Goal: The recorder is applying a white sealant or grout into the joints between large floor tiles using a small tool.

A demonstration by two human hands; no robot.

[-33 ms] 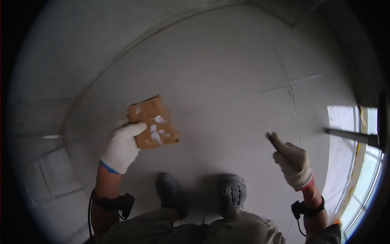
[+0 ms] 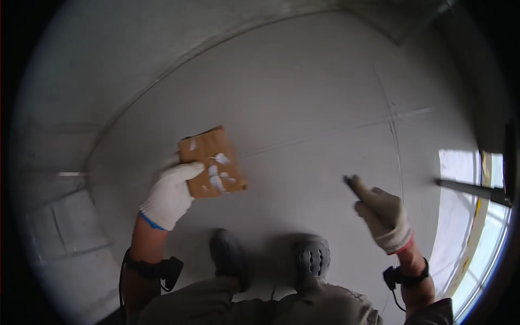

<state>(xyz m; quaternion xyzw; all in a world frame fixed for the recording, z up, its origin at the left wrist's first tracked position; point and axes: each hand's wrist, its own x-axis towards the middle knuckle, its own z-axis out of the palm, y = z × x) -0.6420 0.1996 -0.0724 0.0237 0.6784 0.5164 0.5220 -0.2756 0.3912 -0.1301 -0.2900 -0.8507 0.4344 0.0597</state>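
Note:
My left hand (image 2: 169,195), in a white knit glove with a blue cuff, is closed on a flat piece of brown cardboard (image 2: 208,143). Its thumb lies on the upper face, which carries several white smears of paste. On the right, my right hand (image 2: 382,216) wears a soiled pale glove with a red cuff. Its fingers are closed round a thin dark tool (image 2: 350,181), of which only a short dark end shows beyond the fingertips; its kind is hidden. Both hands are held apart, above the grey floor (image 2: 303,173).
My shoes (image 2: 311,257) stand on the floor between the hands. Thin seams cross the floor (image 2: 395,122) ahead and to the right. A grey pole (image 2: 468,188) juts in beside a bright window-like opening (image 2: 457,216) at right. A pale wall (image 2: 108,59) curves along the far left.
My right hand has shifted a little to the left with the dark tool. The cardboard in my left hand sits slightly farther right in the picture; the whole view has shifted slightly too.

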